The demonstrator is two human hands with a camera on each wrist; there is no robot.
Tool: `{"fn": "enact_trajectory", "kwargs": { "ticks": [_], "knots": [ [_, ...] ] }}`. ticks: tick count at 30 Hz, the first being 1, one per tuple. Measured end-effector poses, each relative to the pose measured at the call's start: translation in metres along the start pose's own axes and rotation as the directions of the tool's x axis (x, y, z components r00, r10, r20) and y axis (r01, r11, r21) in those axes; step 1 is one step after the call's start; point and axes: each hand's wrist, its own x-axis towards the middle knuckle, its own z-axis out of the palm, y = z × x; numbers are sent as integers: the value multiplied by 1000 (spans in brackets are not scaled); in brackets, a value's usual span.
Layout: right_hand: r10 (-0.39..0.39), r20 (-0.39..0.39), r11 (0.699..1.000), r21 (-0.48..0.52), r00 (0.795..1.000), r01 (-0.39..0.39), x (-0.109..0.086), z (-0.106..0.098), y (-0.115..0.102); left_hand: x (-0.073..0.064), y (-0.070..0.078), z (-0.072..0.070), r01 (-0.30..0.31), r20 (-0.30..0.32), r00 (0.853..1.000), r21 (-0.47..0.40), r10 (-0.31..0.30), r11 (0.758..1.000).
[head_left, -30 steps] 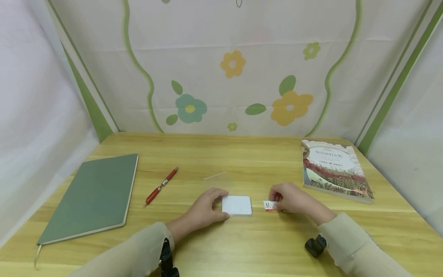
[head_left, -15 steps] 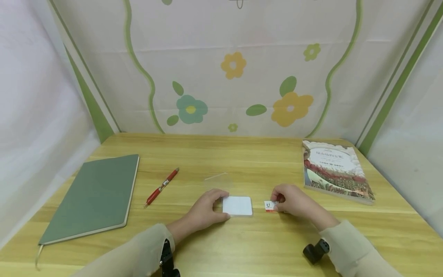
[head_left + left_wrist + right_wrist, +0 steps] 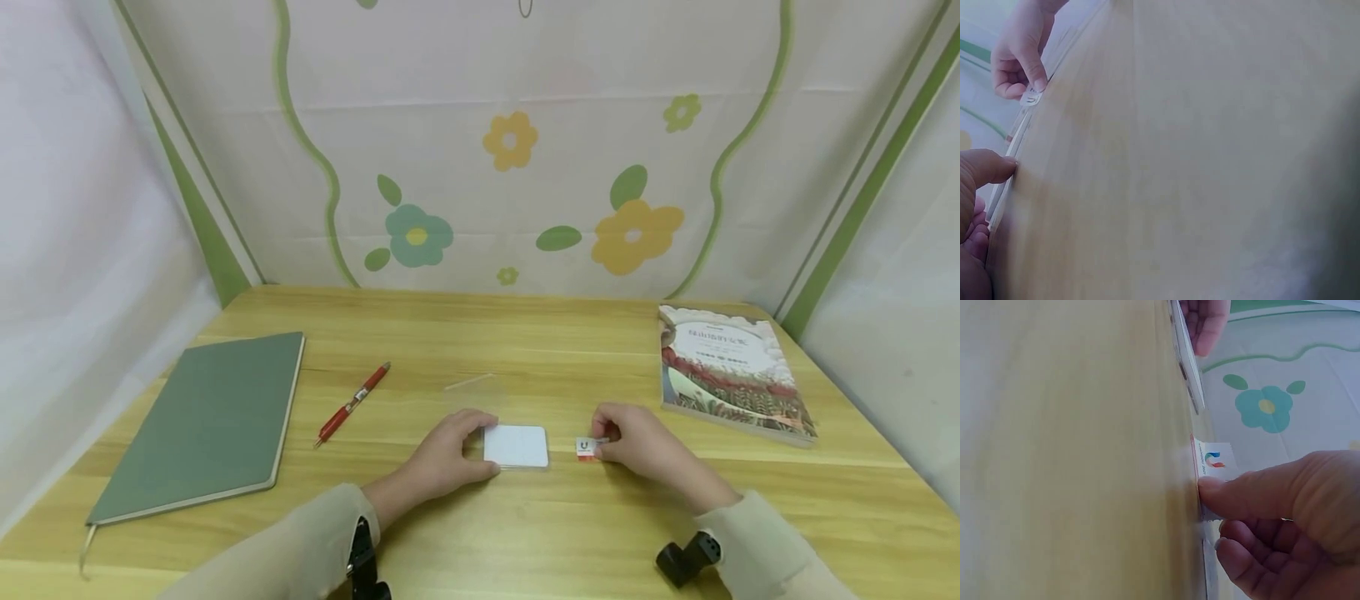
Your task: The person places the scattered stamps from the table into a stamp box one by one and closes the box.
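Observation:
My left hand (image 3: 442, 454) holds a flat white rectangular pack in a clear case (image 3: 516, 447), thumb at its near-left corner and fingers at the far-left one. The case lies on the wooden table. To its right, my right hand (image 3: 630, 435) pinches a small postage stamp (image 3: 587, 448) between thumb and fingers. In the right wrist view the stamp (image 3: 1216, 457) has perforated edges and a coloured U-shaped logo; the thumb covers part of it. It stands close over the tabletop, apart from the case.
A clear plastic piece (image 3: 474, 390) lies just behind the left hand. To the left are a red pen (image 3: 352, 404) and a green notebook (image 3: 206, 421). An illustrated paperback (image 3: 735, 371) lies at the back right. A flower-printed curtain (image 3: 510, 183) hangs behind the table.
My right hand has shifted slightly to the right with the stamp, which now looks more tilted between the fingers. My left hand keeps its hold on the case. The head view has shifted slightly.

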Motion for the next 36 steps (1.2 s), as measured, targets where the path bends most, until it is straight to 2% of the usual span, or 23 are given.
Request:
{"fn": "enact_trajectory", "kwargs": {
  "ticks": [6, 10, 15, 21, 25, 31, 36],
  "knots": [
    [-3, -26, 1000, 26, 1000, 4, -1, 1, 1, 0, 0, 1, 4, 3, 1000, -3, -4, 1000],
    [8, -13, 994, 109, 1000, -6, -1, 0, 3, 1, 0, 0, 7, 11, 1000, -4, -7, 1000],
    [56, 50, 964, 259, 997, -67, -1, -5, 4, 1, 1, 0, 12, 13, 1000, -1, -12, 1000],
    [77, 87, 931, 350, 993, -103, 0, -11, 7, -1, 1, 0, 14, 9, 1000, 9, -14, 1000],
    [80, 118, 882, 453, 990, -125, 0, -11, 11, -1, 1, 0, 13, 10, 1000, 8, -13, 1000],
    [96, 145, 780, 604, 985, -165, 1, -9, 12, -1, 1, 0, 4, 11, 1000, 6, -4, 1000],
    [90, 152, 732, 660, 984, -169, 3, -6, 6, -1, 1, 0, 1, 10, 1000, 3, -1, 1000]
  ]
}}
